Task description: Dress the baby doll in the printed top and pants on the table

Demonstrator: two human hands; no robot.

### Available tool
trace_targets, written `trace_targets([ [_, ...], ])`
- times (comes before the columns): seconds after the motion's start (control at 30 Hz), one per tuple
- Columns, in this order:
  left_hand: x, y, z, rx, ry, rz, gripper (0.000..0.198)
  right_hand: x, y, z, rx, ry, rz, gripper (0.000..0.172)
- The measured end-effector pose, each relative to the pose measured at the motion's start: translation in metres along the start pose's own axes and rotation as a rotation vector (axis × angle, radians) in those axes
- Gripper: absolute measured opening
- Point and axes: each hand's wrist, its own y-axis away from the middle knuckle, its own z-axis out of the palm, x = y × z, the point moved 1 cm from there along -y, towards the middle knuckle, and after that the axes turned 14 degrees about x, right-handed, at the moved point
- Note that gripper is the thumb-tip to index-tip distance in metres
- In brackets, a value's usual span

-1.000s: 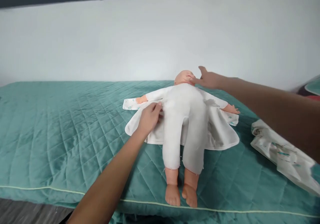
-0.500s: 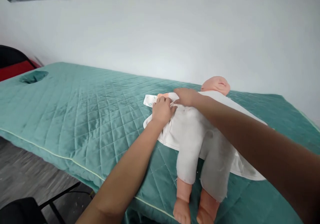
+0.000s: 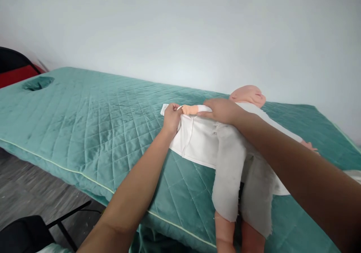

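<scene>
A baby doll [image 3: 229, 174] in white cloth lies on its back, head toward the wall and legs toward me. Under it a white baby garment [image 3: 200, 144] is spread, its side reaching out to the left. My left hand [image 3: 172, 119] pinches the garment's sleeve just beyond the doll's small fist; a pale patterned cuff [image 3: 164, 109] sticks out past my fingers. Wrapped around the doll's upper arm is my right hand [image 3: 221, 110], thumb toward me. The doll's bare forearm [image 3: 191, 110] shows between my two hands. My right forearm covers part of the doll's trunk.
A quilted green cover [image 3: 113, 132] with a face hole [image 3: 38, 83] at the far left covers the bed. The white wall [image 3: 169, 38] runs along its far side. A black and red chair [image 3: 17, 68] stands at the far left, a black seat [image 3: 25, 232] at the lower left.
My left hand has shifted slightly left, drawing the garment out. My right hand has slid along the doll's arm, baring its forearm. The doll appears farther right and lower in view.
</scene>
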Motion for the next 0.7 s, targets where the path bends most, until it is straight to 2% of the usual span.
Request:
trace_targets([
  [0.07, 0.0, 0.001, -0.001, 0.035, 0.016, -0.002, 0.025, -0.001, 0.001, 0.003, -0.042, 0.115, -0.014, 0.06],
  [0.17, 0.006, 0.009, -0.001, -0.019, -0.017, 0.143, 0.026, -0.006, 0.004, 0.005, -0.075, 0.219, -0.046, 0.057],
  [0.23, 0.011, 0.019, 0.002, -0.171, -0.055, 0.222, 0.025, -0.01, 0.005, 0.006, -0.056, 0.216, -0.042, 0.053],
  [0.33, 0.017, 0.036, 0.009, -0.446, -0.063, 0.254, 0.027, -0.016, 0.005, 0.01, -0.026, 0.198, -0.019, 0.037],
  [0.43, 0.017, 0.047, 0.015, -0.597, -0.079, 0.262, 0.027, -0.019, 0.003, 0.014, -0.018, 0.188, -0.015, 0.027],
  [0.57, 0.016, 0.047, 0.015, -0.556, -0.174, 0.285, 0.025, -0.009, 0.011, 0.006, 0.065, 0.143, 0.018, 0.035],
  [0.7, 0.019, 0.045, 0.012, -0.535, -0.256, 0.274, 0.023, 0.022, 0.05, -0.014, 0.278, -0.029, 0.229, 0.051],
])
